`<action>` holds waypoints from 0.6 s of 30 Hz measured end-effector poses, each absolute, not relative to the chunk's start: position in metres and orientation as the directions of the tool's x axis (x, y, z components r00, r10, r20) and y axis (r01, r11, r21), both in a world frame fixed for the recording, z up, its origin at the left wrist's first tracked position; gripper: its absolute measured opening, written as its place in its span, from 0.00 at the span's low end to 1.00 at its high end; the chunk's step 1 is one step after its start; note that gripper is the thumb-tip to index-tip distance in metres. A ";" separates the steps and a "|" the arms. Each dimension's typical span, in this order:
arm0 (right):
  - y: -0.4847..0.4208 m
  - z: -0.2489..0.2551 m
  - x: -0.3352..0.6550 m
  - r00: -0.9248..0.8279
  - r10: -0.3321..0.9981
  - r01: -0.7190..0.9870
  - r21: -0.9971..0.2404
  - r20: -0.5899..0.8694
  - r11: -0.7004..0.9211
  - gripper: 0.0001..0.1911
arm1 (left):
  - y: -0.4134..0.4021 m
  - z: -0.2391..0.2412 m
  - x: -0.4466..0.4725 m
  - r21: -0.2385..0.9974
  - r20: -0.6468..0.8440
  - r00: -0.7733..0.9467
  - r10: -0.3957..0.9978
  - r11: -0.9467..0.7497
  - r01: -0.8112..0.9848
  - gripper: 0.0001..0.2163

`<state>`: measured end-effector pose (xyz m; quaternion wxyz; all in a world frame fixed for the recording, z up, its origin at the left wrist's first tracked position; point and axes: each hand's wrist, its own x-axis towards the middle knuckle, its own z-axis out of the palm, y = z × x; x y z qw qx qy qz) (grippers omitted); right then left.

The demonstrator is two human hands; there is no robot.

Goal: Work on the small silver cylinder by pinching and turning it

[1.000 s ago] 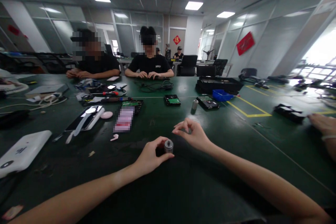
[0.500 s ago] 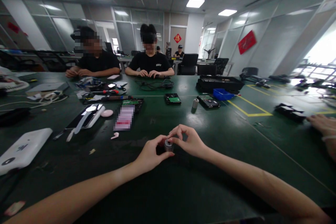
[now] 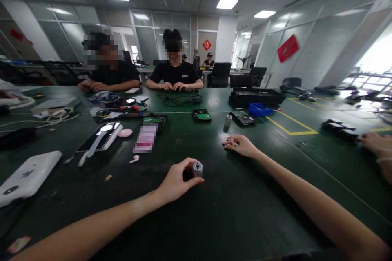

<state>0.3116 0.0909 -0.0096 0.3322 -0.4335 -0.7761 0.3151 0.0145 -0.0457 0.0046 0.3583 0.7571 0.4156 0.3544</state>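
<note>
My left hand (image 3: 180, 180) curls its thumb and fingers around a small cylindrical motor (image 3: 197, 170), a silver metal can held upright on the green table. Dark holes show in its top face. Away to the right, my right hand (image 3: 240, 146) rests low over the table with its fingers bent together. Dark spots show at those fingertips, and whatever they pinch is too small to make out. Just beyond that hand stands a second small metal cylinder (image 3: 228, 120), apart from it. A hard drive (image 3: 243, 118) lies right beside this cylinder.
Another hard drive (image 3: 201, 115) lies mid-table. A blue tray (image 3: 260, 109) sits before a black case (image 3: 256, 98). To the left are a phone (image 3: 145, 138), an earbud (image 3: 134, 159) and a white device (image 3: 29, 177). Another person's hand (image 3: 374, 145) is at the right edge.
My right hand has left the top of the motor and moved right and farther out, near the second cylinder. My left hand still grips the motor in the same place.
</note>
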 end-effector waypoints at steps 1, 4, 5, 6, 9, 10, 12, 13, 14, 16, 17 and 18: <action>0.091 -0.011 0.311 -0.399 0.884 0.462 -0.779 0.244 0.424 0.20 | -0.045 0.004 0.014 0.836 0.241 0.404 0.883 -0.400 0.376 0.17; 0.085 -0.006 0.302 -0.364 0.895 0.459 -0.787 0.257 0.412 0.20 | -0.045 0.003 0.015 0.837 0.243 0.401 0.883 -0.400 0.374 0.16; 0.080 -0.003 0.296 -0.339 0.901 0.430 -0.807 0.271 0.405 0.21 | -0.045 0.002 0.015 0.840 0.240 0.399 0.885 -0.396 0.372 0.16; 0.074 0.002 0.287 -0.320 0.902 0.380 -0.833 0.289 0.401 0.22 | -0.045 0.002 0.015 0.843 0.238 0.396 0.887 -0.391 0.370 0.16; 0.041 0.019 0.250 -0.361 0.869 0.154 -0.897 0.339 0.414 0.22 | -0.045 0.001 0.016 0.846 0.239 0.384 0.892 -0.385 0.369 0.17; 0.028 0.024 0.238 -0.405 0.844 0.094 -0.902 0.351 0.420 0.21 | -0.045 0.001 0.016 0.845 0.244 0.378 0.893 -0.387 0.370 0.17; 0.004 0.032 0.216 -0.477 0.801 0.029 -0.904 0.363 0.427 0.20 | -0.045 0.000 0.017 0.839 0.257 0.366 0.894 -0.394 0.375 0.18; -0.005 0.035 0.208 -0.512 0.782 0.024 -0.904 0.356 0.427 0.20 | -0.045 0.000 0.017 0.836 0.260 0.363 0.895 -0.397 0.380 0.18; -0.012 0.035 0.203 -0.535 0.768 0.029 -0.902 0.350 0.431 0.20 | -0.045 -0.001 0.017 0.833 0.258 0.365 0.894 -0.397 0.385 0.18; -0.018 0.033 0.199 -0.556 0.755 0.050 -0.893 0.348 0.448 0.21 | -0.044 0.000 0.017 0.829 0.248 0.373 0.894 -0.395 0.396 0.17; -0.018 0.031 0.199 -0.554 0.753 0.062 -0.885 0.355 0.462 0.21 | -0.044 0.000 0.017 0.827 0.242 0.376 0.894 -0.393 0.401 0.16; -0.017 0.029 0.200 -0.547 0.753 0.072 -0.875 0.367 0.479 0.21 | -0.044 0.000 0.017 0.826 0.238 0.380 0.894 -0.392 0.405 0.15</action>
